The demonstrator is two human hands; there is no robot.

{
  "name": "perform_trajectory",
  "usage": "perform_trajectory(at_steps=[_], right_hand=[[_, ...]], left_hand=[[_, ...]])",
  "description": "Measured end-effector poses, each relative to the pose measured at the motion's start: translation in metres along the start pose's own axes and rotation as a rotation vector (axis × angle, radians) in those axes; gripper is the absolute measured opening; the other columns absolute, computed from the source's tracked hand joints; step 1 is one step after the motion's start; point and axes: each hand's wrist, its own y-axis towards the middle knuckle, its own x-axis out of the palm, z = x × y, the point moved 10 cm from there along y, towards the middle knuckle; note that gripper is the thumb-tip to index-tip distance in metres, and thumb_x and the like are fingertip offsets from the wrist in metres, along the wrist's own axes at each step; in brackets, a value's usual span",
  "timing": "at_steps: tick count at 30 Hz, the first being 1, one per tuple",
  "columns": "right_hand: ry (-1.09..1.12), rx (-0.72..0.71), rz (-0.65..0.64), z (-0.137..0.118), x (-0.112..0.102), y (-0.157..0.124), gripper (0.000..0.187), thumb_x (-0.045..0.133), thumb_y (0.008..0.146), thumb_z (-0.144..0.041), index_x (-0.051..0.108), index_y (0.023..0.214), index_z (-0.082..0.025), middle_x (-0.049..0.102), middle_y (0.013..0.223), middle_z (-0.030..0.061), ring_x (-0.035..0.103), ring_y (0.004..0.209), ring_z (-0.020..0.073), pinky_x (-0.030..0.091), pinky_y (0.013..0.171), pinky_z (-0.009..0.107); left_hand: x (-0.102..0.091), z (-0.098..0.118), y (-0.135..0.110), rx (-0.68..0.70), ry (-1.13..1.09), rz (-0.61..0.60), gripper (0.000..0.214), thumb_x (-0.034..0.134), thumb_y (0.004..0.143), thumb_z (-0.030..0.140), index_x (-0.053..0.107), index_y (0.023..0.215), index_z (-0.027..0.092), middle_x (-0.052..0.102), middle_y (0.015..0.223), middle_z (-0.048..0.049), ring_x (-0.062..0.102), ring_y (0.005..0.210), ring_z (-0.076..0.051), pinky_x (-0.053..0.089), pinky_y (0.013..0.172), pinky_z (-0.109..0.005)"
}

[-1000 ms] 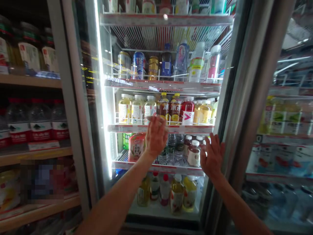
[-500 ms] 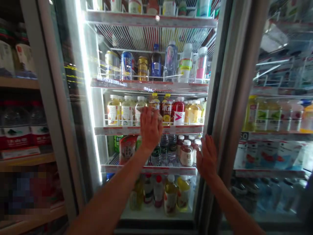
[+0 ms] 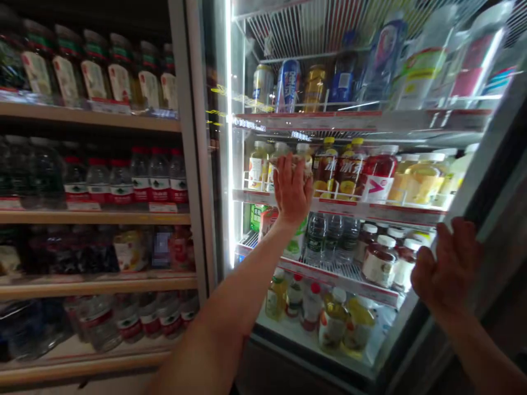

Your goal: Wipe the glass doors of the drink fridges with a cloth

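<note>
My left hand point(image 3: 292, 189) reaches into a lit drinks fridge and wraps round a pale yellow bottle with a white cap point(image 3: 305, 151) on the middle wire shelf point(image 3: 370, 210). More pale yellow bottles point(image 3: 258, 164) stand to its left. Two dark tea bottles point(image 3: 325, 167) and a red bottle point(image 3: 381, 175) stand to its right. My right hand point(image 3: 448, 269) curls over the edge of the open fridge door point(image 3: 489, 164) at the right.
Cans point(image 3: 288, 85) and bottles fill the shelf above. Water bottles point(image 3: 317, 238) and small jars point(image 3: 376, 263) sit on the shelf below. Open wooden shelves point(image 3: 94, 216) with red-labelled water bottles point(image 3: 140, 178) stand to the left of the fridge frame point(image 3: 193, 164).
The view has swung left and closer. My left hand rose from the shelf rail onto the pale bottle. My right hand went from flat against the door to curled over its edge.
</note>
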Motion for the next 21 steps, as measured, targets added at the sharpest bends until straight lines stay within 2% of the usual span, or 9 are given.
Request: perform_trajectory(at_steps=[2,5,7,8,10,14,16,18,21], right_hand=[[0.033,0.001,-0.007,-0.012,0.009,0.005,0.053,0.043,0.086,-0.029,0.037,0.137,-0.017,0.038,0.141,0.0131,0.034,0.13,0.0326,0.028,0.106,0.053],[0.064,-0.037,-0.001,-0.037,0.022,0.014,0.054,0.041,0.086,-0.029,0.034,0.139,-0.019,0.037,0.142,0.0109,0.035,0.129,0.0334,0.028,0.105,0.055],[0.067,-0.046,-0.009,-0.046,0.028,0.019,0.054,0.041,0.086,-0.027,0.033,0.139,-0.021,0.035,0.143,0.0086,0.035,0.129,0.0334,0.028,0.105,0.056],[0.061,-0.039,-0.014,-0.047,0.029,0.02,0.055,0.042,0.086,-0.027,0.033,0.139,-0.022,0.035,0.143,0.0077,0.035,0.129,0.0336,0.027,0.105,0.055],[0.052,-0.02,-0.029,-0.045,0.031,0.019,0.054,0.043,0.086,-0.027,0.034,0.139,-0.022,0.035,0.143,0.0063,0.035,0.129,0.0334,0.026,0.106,0.054],[0.06,-0.001,-0.036,-0.04,0.032,0.013,0.052,0.042,0.086,-0.03,0.039,0.136,-0.022,0.036,0.142,0.0055,0.032,0.131,0.0322,0.02,0.11,0.052],[0.037,0.038,-0.031,-0.037,0.034,0.012,0.051,0.043,0.086,-0.029,0.04,0.136,-0.022,0.036,0.142,0.0066,0.031,0.131,0.0325,0.019,0.11,0.053],[0.011,0.058,-0.033,-0.039,0.037,0.01,0.052,0.044,0.085,-0.028,0.039,0.136,-0.021,0.036,0.143,0.0082,0.031,0.131,0.0334,0.02,0.108,0.055],[0.003,-0.009,-0.022,-0.055,0.039,0.006,0.055,0.048,0.083,-0.028,0.038,0.137,-0.02,0.035,0.143,0.0106,0.032,0.131,0.0336,0.022,0.107,0.057]], left_hand=[[0.002,0.004,-0.005,-0.006,0.021,-0.029,0.046,0.031,0.091,0.028,0.039,0.131,0.009,0.027,0.145,-0.0137,0.008,0.139,-0.027,0.019,0.111,-0.052],[0.025,0.061,-0.045,0.4,0.016,-0.238,0.044,0.03,0.092,0.029,0.038,0.133,0.017,0.03,0.145,-0.0052,0.01,0.139,-0.022,0.021,0.112,-0.046],[0.031,0.075,-0.077,0.612,0.024,-0.315,0.042,0.029,0.092,0.028,0.038,0.132,0.023,0.032,0.144,0.0001,0.013,0.138,-0.017,0.022,0.113,-0.042],[0.029,0.065,-0.084,0.622,0.033,-0.31,0.041,0.029,0.092,0.028,0.039,0.131,0.024,0.032,0.144,0.0006,0.014,0.138,-0.016,0.022,0.113,-0.042],[0.015,0.016,-0.078,0.477,0.054,-0.222,0.041,0.033,0.091,0.029,0.041,0.13,0.022,0.032,0.144,-0.0033,0.015,0.138,-0.019,0.024,0.112,-0.044],[-0.041,-0.117,-0.054,-0.087,0.095,0.189,0.043,0.033,0.091,0.028,0.038,0.131,0.015,0.028,0.145,-0.0137,0.019,0.137,-0.024,0.027,0.109,-0.047],[-0.05,-0.135,-0.06,-0.206,0.094,0.289,0.044,0.032,0.091,0.026,0.034,0.133,0.013,0.024,0.146,-0.0155,0.016,0.138,-0.024,0.026,0.109,-0.048],[-0.036,-0.101,-0.068,-0.039,0.056,0.196,0.046,0.036,0.09,0.025,0.033,0.134,0.013,0.02,0.148,-0.0141,0.012,0.139,-0.025,0.025,0.11,-0.046],[-0.002,-0.016,-0.111,0.468,-0.022,-0.096,0.046,0.043,0.087,0.027,0.038,0.132,0.018,0.025,0.148,-0.0086,0.013,0.138,-0.022,0.025,0.111,-0.04]])
